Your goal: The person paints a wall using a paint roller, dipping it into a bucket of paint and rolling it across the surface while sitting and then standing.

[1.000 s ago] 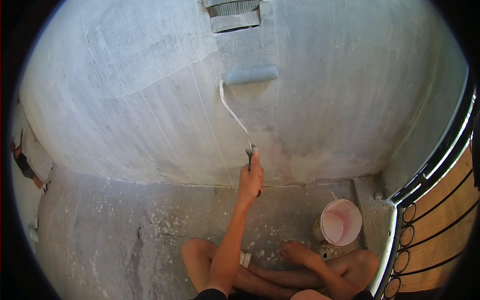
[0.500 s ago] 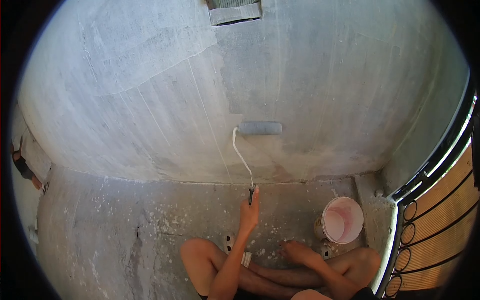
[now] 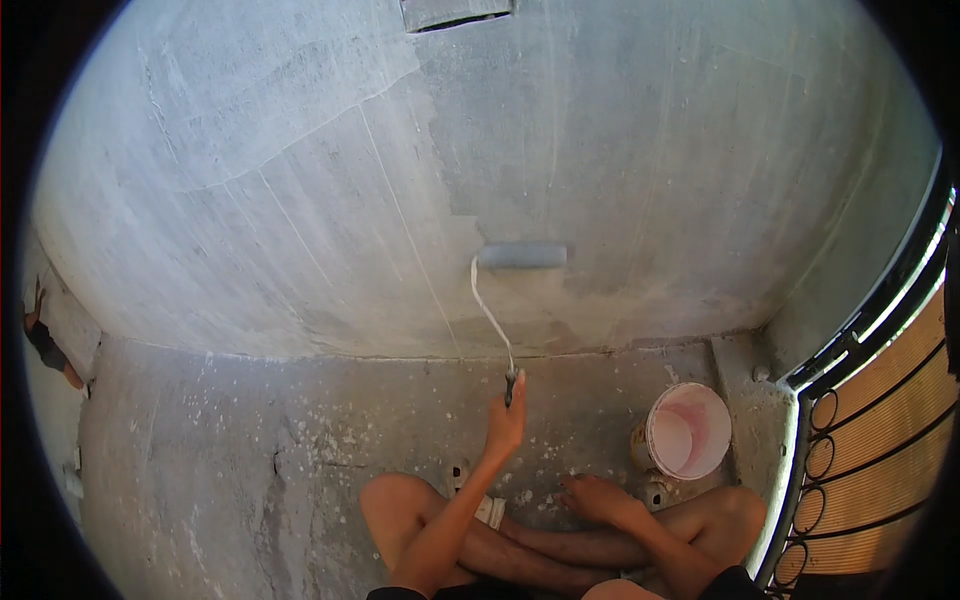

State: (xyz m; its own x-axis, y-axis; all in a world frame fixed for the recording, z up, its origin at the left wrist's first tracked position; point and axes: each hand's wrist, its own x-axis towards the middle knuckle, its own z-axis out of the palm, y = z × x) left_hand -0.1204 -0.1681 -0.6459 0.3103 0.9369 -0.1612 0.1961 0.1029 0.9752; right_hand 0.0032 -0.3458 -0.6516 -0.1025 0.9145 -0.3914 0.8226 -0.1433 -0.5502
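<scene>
My left hand [image 3: 506, 420] is closed round the dark handle of a paint roller [image 3: 522, 256], held out in front of me. The roller's grey sleeve lies level against the grey wall [image 3: 330, 230], and its bent whitish frame runs down to my grip. My right hand [image 3: 594, 498] hangs low over the floor by my right shin, holding nothing I can see, its fingers loosely apart. To its right stands a whitish bucket [image 3: 712, 430] with pinkish inner walls and pale paint inside.
I sit cross-legged on a paint-spattered concrete floor [image 3: 200, 450]. A black metal gate [image 3: 850, 430] with orange-brown panels curves along the right. At the far left, another person [image 3: 46, 345] is by a wall. A vent-like opening [image 3: 455, 14] sits high in the wall.
The roller sits slightly further right in view and remains against the wall. The whole view has tilted down slightly. My right hand has hardly moved; the distant person's arm looks more raised.
</scene>
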